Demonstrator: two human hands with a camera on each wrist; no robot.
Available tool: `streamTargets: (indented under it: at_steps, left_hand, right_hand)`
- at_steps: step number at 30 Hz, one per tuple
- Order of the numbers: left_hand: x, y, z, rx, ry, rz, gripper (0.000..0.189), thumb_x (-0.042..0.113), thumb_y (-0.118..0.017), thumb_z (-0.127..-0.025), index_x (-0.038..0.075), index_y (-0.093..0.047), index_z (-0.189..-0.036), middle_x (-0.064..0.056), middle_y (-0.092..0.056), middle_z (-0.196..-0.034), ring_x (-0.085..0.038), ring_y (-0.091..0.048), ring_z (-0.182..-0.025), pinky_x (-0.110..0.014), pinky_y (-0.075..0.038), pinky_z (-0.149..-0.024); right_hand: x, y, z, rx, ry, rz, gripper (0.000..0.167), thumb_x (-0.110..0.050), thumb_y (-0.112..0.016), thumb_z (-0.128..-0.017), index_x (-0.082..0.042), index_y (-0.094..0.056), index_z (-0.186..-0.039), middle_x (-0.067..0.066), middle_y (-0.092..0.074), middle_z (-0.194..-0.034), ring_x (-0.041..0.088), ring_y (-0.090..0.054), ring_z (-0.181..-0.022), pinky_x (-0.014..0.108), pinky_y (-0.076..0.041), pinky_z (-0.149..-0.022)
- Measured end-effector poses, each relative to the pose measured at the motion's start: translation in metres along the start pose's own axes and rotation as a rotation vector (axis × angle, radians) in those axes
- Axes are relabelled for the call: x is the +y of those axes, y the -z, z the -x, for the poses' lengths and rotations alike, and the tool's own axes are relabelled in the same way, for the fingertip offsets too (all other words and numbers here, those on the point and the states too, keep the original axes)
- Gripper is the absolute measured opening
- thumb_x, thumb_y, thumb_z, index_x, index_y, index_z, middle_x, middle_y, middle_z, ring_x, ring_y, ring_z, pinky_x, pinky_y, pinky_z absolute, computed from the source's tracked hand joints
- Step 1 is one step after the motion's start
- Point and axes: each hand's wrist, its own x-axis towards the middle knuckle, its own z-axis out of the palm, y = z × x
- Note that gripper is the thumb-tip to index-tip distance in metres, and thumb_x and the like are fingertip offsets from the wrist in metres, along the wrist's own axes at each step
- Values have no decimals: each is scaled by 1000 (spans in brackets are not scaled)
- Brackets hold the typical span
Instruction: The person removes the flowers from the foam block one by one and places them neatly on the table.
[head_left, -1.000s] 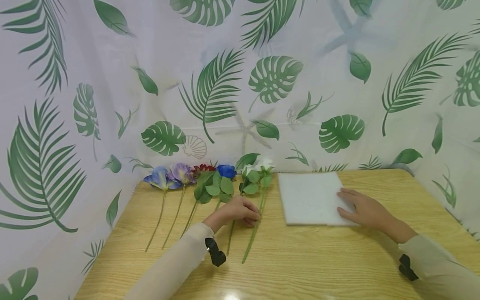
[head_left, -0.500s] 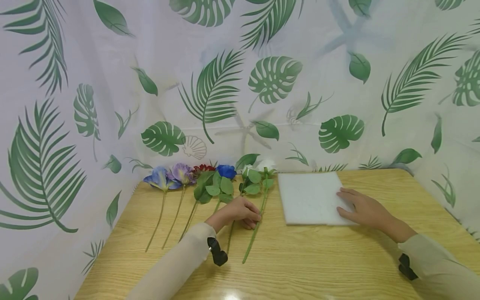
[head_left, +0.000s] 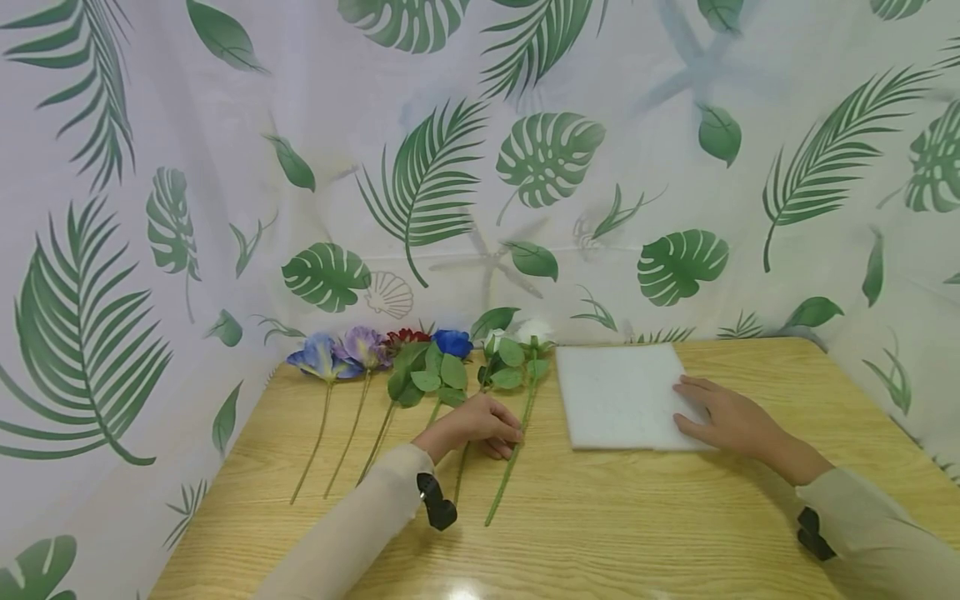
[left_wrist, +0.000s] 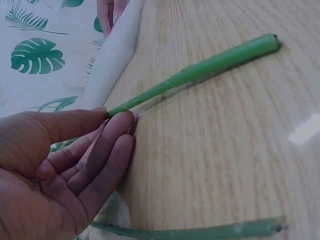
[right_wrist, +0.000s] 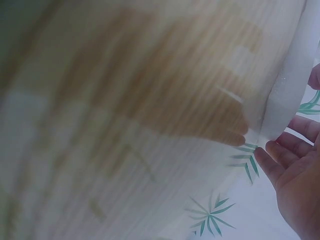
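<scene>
Between thumb and fingertips, my left hand pinches the green stem of a white rose, whose head lies toward the back of the table. In the left wrist view, the thick cut end of this stem points away past the fingertips. A second white flower lies just to its left, its stem passing under the hand. My right hand rests with extended fingers at the right edge of a white foam sheet. The right wrist view shows its fingertips against the sheet's edge.
Further left lie a blue rose, a red flower, a purple flower and a pale blue flower, stems toward the front. They lie on a wooden table. A leaf-patterned curtain hangs directly behind it.
The white rose's head and upper stem have shifted slightly right, with its bloom turned more into view. My left hand has moved a little right; the right hand and foam sheet stay put.
</scene>
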Motion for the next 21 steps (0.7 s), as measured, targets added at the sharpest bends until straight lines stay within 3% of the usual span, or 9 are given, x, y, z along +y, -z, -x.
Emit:
streamTargets:
  at_steps: [7, 15, 21]
  left_hand:
    - [-1, 1, -2, -17, -3, -20, 22, 8, -71, -95, -4, -73, -114, -19, -77, -94, -12, -71, -66, -33, -65, -69]
    - [-2, 0, -4, -19, -1, -19, 18, 7, -71, -95, -3, -74, -109, -5, -73, -81, -12, -69, -65, -28, -63, -64]
    - [-3, -1, -5, -16, -3, -20, 17, 8, -72, -94, -3, -74, -107, -4, -72, -79, -12, -69, -64, -28, -63, -63]
  right_hand:
    - [-2, 2, 1, 0, 0, -8, 56, -32, -70, -94, 7, -62, -133, 32, -55, -142, 51, -53, -130, 63, -47, -105]
    - [-4, 4, 0, 4, -1, -8, 56, -30, -72, -93, 7, -62, -133, 32, -56, -142, 50, -54, -130, 62, -48, -105]
    - [-6, 5, -1, -6, -5, -6, 56, -31, -72, -93, 7, -62, -133, 32, -55, -142, 50, -54, -130, 62, -48, -105]
